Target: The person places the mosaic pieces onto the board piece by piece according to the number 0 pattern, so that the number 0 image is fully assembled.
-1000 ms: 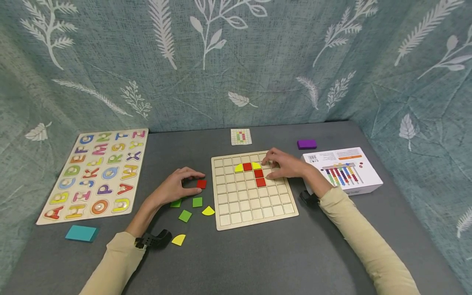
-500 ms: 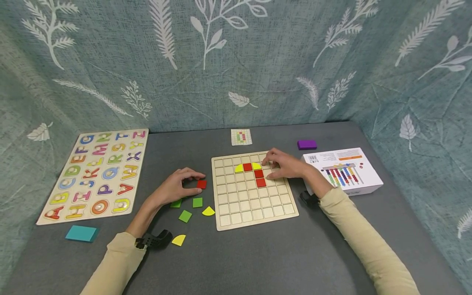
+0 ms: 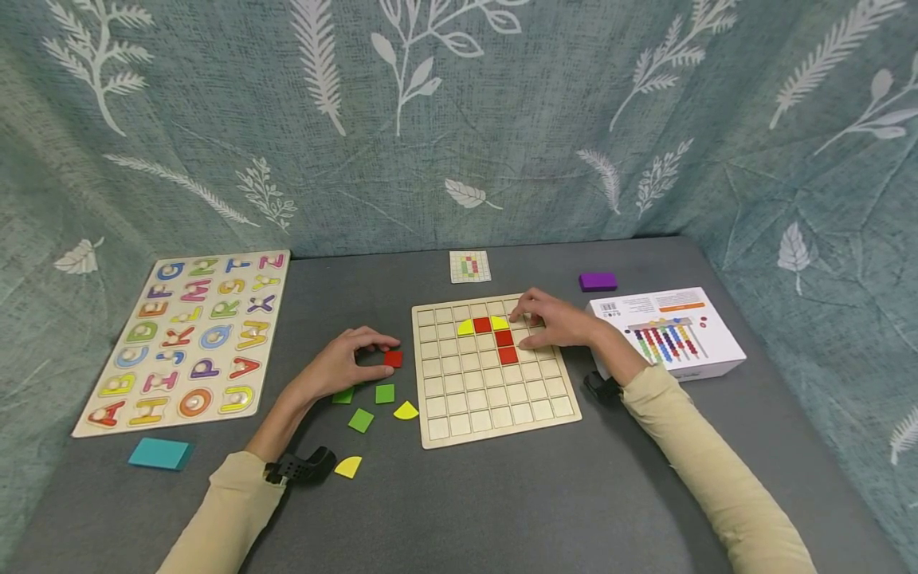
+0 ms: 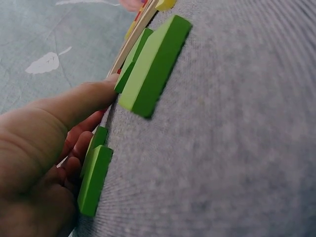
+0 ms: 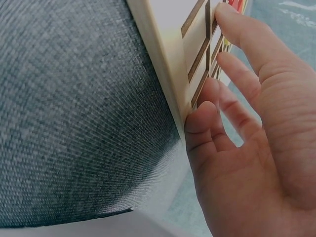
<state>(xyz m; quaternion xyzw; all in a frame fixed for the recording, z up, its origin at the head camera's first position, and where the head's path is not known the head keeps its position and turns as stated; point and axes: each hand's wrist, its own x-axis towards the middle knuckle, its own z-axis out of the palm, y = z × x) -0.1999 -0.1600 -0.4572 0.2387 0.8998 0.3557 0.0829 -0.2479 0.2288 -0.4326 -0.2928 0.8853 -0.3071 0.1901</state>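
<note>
My left hand (image 3: 337, 367) rests on the table left of the grid board, thumb and fingers loosely spread around a red square tile (image 3: 393, 359). The thumb tip is at the tile's near edge; a bit of another red piece shows under the fingers. In the left wrist view, green square tiles (image 4: 158, 66) lie beside the thumb. My right hand (image 3: 555, 319) rests with spread, slightly bent fingers on the right side of the wooden grid board (image 3: 459, 402), gripping no tile. On the board sit red squares (image 3: 504, 338) and two yellow quarter-circles (image 3: 465, 327).
Near the left hand lie green tiles (image 3: 385, 394) and yellow quarter-circles (image 3: 348, 467). A pattern card (image 3: 469, 267) is behind the board. An alphabet puzzle (image 3: 268, 351) and teal block (image 3: 159, 454) are left; a purple block (image 3: 598, 281) and white box (image 3: 706, 347) are right.
</note>
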